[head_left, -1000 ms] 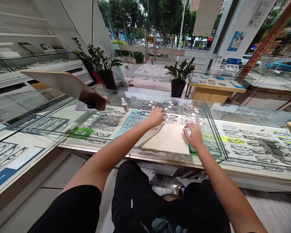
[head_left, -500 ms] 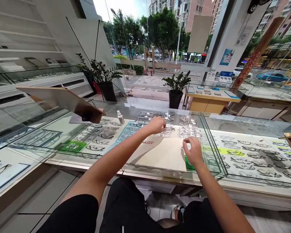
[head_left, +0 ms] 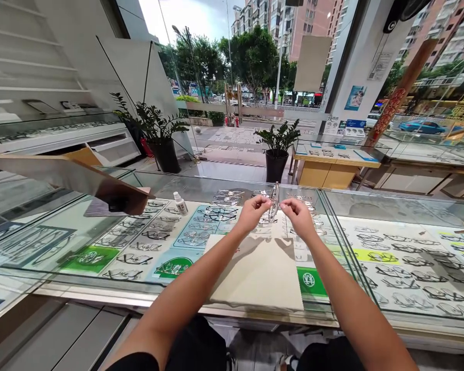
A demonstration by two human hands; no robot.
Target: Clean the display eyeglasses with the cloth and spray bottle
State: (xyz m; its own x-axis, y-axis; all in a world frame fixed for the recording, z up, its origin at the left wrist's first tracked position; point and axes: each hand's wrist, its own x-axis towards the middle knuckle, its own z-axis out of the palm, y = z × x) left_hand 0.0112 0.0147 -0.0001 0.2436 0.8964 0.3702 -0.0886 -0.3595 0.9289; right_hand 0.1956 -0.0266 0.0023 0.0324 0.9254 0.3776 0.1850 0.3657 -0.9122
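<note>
Now grasping glasses point(head_left: 276, 196) with left hand point(head_left: 255, 211) and right hand point(head_left: 297, 214), pinching from either side with both hands' fingers point(head_left: 263, 202), just beyond the beige mat point(head_left: 259, 281)!

Left hand point(head_left: 255, 212): bare, raised, thumb and forefinger drawn together in pinch, fingertips turned toward right; right hand point(head_left: 299, 216): bare, raised, near mirror of left, thumb and forefinger likewise pinched, fingertips turned toward left; hands near each other, narrow gap between, roughly level; remaining fingers apparently folded inward, exact curl hard to make out; left arm point(head_left: 193, 286): reaching forward, slanting inward, black sleeve point(head_left: 135, 362) at lower end; right arm point(head_left: 353, 296): reaching forward, slanting inward, bare along visible length.
</note>
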